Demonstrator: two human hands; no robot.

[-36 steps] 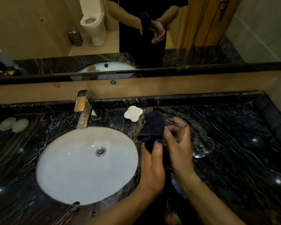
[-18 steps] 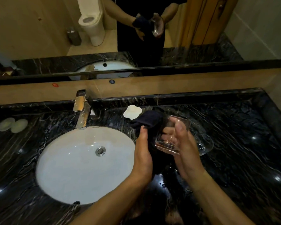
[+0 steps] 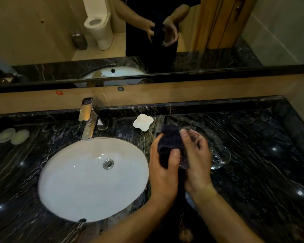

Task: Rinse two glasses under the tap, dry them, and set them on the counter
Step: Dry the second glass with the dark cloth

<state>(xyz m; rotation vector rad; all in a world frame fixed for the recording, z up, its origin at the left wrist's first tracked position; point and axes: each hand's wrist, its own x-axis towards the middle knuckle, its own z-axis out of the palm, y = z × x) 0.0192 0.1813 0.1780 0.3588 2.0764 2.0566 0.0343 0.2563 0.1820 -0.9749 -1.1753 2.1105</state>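
**Washroom counter: 1 glass held in cloth, 1 glass standing**

While both hands work above its front edge, the black marble counter [image 3: 253, 155], white-veined, spans the full width of the head view. Mirror [image 3: 42, 32]: runs along the wall behind, showing a toilet, a wooden door and the person's own hands. Oval white sink [image 3: 74, 181]: set into the counter left of centre, with a chrome drain [image 3: 108, 163] in the bowl. Chrome tap [image 3: 88, 120]: at the sink's back rim, spout angled over the bowl.

Left hand [image 3: 163, 174]: fingers and thumb curled round a dark cloth [image 3: 168, 142], which is bunched at the upper, open end of the held glass. Right hand [image 3: 198, 162]: fingers wrapped round the held glass [image 3: 191, 137], clear, lifted off the counter just right of the sink; the dim light leaves its tilt and outline unclear.

Second glass [image 3: 218, 156]: clear, on the counter just behind and to the right of the right hand, partly hidden by it.

White flower-shaped dish [image 3: 143, 122]: on the counter between tap and hands, near the cloth. 2 pale round pads [image 3: 13, 136]: side by side and touching, at the counter's far left.
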